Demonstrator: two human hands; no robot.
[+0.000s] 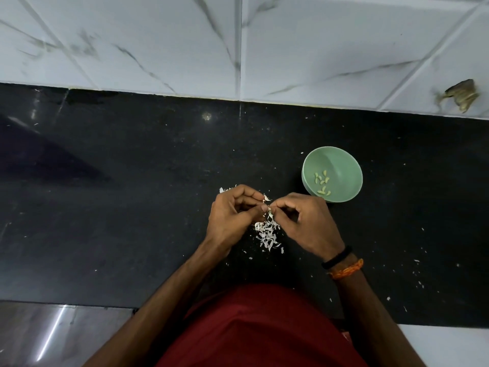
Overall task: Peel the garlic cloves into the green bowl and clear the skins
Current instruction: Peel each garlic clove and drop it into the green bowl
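My left hand (232,213) and my right hand (304,221) meet above the black counter, and the fingertips of both pinch a small garlic clove (267,200) with white skin curling off it. Most of the clove is hidden by my fingers. Under my hands lies a pile of white garlic skins (267,233). More skins (225,189) peek out behind my left hand. The green bowl (344,165) stands to the right, just past my right hand, with several peeled cloves (322,182) in its bottom.
The black counter (132,194) runs from a white tiled wall (238,43) at the back to its front edge near my body. Small skin flakes (418,276) dot its right side. A brown chipped patch (463,95) marks the wall at far right.
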